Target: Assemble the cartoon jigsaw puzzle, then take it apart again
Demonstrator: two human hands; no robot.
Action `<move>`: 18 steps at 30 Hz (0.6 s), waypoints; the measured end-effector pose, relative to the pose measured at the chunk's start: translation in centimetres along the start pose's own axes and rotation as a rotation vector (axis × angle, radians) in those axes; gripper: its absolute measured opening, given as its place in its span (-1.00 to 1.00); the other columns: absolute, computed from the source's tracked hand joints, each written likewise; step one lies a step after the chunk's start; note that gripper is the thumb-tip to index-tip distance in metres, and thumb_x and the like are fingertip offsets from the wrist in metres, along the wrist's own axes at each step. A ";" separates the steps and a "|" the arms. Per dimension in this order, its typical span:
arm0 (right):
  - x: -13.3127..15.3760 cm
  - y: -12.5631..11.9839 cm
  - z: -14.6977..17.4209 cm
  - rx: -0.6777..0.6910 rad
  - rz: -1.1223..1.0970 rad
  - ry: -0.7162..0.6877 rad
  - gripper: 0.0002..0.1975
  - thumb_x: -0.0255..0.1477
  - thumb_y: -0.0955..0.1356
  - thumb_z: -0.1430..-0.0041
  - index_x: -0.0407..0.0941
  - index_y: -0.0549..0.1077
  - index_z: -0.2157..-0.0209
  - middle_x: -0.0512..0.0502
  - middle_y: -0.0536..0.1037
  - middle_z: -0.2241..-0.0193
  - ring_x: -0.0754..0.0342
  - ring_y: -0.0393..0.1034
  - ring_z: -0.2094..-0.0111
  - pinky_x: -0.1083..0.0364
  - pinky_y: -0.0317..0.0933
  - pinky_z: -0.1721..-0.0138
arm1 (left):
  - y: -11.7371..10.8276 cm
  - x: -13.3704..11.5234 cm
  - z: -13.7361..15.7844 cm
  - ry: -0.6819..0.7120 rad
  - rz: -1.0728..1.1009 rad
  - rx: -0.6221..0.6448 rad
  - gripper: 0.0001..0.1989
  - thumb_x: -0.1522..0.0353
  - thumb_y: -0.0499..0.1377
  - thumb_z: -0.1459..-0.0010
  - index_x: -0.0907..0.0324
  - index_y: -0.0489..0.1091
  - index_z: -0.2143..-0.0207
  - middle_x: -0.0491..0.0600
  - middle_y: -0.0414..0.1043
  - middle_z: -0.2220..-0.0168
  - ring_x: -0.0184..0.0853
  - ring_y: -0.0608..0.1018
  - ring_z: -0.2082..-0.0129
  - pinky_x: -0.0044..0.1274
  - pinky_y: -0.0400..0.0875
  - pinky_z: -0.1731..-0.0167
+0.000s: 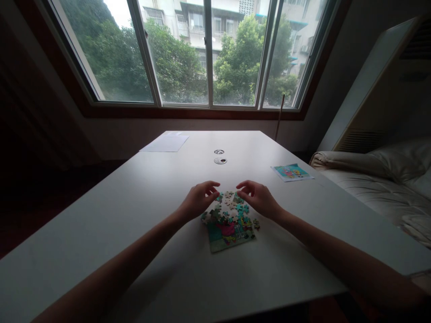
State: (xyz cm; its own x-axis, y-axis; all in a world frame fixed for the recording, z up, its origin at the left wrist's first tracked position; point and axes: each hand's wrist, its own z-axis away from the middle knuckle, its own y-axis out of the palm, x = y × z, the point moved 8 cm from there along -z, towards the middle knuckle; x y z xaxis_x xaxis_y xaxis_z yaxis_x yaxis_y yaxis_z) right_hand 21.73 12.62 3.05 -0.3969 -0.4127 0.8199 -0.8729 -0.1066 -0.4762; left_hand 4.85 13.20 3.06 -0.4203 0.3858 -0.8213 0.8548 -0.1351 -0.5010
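A small jigsaw puzzle (230, 234) lies on the white table (134, 211), its near part assembled in green and pink. Loose pieces (232, 204) are heaped over its far part. My left hand (198, 201) hovers at the left edge of the heap, fingers curled and thumb near the pieces. My right hand (257, 197) sits at the right edge of the heap with fingertips bent toward the pieces. Whether either hand pinches a piece is too small to tell.
A colourful picture card (292, 172) lies to the right on the table. A sheet of paper (164, 142) rests at the far left, and two round cable holes (220, 157) sit mid-table. A cushioned sofa (380, 179) stands to the right; a wide window (207, 51) is ahead.
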 end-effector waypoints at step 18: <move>2.0 3.3 1.9 0.173 0.252 -0.232 -0.80 -0.46 0.43 0.12 -0.11 0.41 0.37 -0.01 0.48 0.41 0.10 0.33 0.36 0.12 0.20 0.30 | 2.0 -1.6 0.9 0.103 -0.181 0.401 -0.89 0.37 0.16 0.00 0.19 0.48 0.49 -0.12 0.37 0.59 -0.42 0.33 0.57 -0.66 0.17 0.56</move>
State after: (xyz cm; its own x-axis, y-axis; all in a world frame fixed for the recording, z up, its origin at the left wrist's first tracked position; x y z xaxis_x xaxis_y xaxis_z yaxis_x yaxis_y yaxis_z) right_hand 18.58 9.74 2.52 -0.5009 -0.6375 0.5854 -0.6871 -0.1184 -0.7169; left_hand 6.98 11.52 3.09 -0.5023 0.5216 -0.6897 0.5766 -0.3924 -0.7167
